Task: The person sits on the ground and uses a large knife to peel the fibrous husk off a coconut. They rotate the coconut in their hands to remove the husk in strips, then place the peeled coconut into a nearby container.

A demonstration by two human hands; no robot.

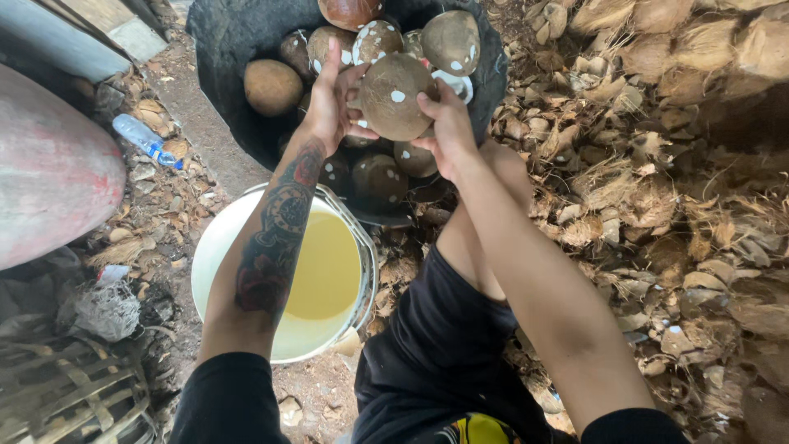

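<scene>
Two hands hold one husked coconut (397,96) above a black tub (230,49) of similar nuts. Left of them, a white bucket (215,247) of yellowish liquid stands nearer the person. Left hand (331,103), fingers spread, cups the nut's left flank; right hand (448,131) grips its lower right, fingers curled. Both press equally close; nut roundish. Husk litter (657,205) lies right.
</scene>
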